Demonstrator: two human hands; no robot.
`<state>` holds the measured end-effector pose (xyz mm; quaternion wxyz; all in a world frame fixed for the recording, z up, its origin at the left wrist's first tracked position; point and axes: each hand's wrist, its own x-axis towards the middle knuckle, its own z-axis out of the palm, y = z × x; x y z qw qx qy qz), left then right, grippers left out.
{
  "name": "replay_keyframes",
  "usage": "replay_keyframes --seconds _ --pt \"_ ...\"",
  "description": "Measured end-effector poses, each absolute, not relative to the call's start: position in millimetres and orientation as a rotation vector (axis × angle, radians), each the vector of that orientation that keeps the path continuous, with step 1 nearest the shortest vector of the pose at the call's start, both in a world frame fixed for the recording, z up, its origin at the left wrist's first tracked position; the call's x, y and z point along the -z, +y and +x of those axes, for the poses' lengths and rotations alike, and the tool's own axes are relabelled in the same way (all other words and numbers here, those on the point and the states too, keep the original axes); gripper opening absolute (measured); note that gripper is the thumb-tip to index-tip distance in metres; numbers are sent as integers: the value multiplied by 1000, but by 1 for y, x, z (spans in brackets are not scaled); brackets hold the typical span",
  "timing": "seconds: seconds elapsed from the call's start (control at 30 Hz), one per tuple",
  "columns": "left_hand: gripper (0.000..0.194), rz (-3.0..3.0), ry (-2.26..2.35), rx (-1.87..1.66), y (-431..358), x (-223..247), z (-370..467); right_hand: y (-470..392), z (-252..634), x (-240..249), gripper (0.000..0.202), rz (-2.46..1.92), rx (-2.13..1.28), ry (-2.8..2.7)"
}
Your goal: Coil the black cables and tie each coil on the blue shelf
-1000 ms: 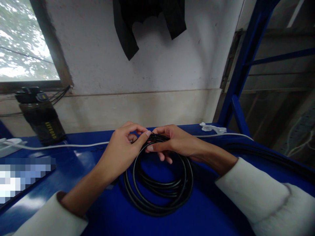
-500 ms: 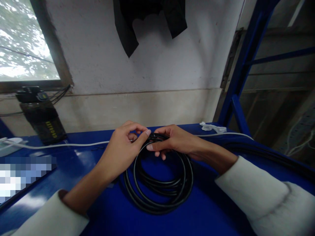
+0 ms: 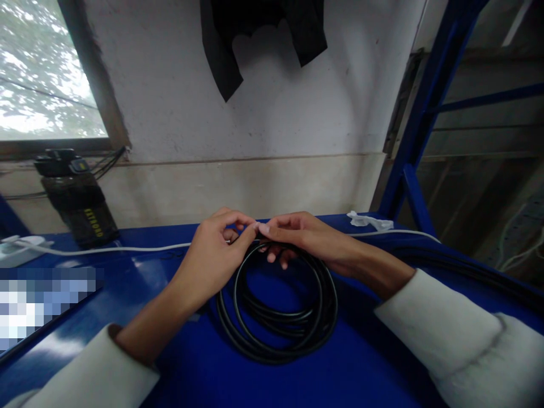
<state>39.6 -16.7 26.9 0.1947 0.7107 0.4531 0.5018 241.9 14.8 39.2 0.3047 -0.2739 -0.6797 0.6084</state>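
If the loops go wrong from here, the likeliest cause is a slack grip at the top of the coil (image 3: 272,358): the strands all gather under your fingers there, while lower down they fan apart, so letting go with either hand could let them spring wider. A sideways tug could also skew the ring, since the lower strands already lie unevenly. The white cord (image 3: 140,250) passes behind your hands, close enough that a careless finger might catch it along with the strands.

Your left hand (image 3: 221,243) has its thumb and forefinger brought together at the coil's top left, the other fingers curled; whether the tips pinch a strand or something small, you can't tell from this view. Your right hand (image 3: 304,233) is partly closed around the top of the coil, its thumb reaching over to meet your left fingertips and some fingers showing through inside the ring. The thumbs touch or nearly touch, and what lies between them is hidden.

The coil sits in front of you, between your forearms, over the blue table (image 3: 361,374), with more cables (image 3: 450,263) off to your right
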Motion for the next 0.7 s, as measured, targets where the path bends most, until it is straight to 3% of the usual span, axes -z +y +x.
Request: replay_keyframes --seconds 0.7 --pt "21 2085 1305 -1437 -17 -28 37 15 242 -39 32 -780 -1708 -1844"
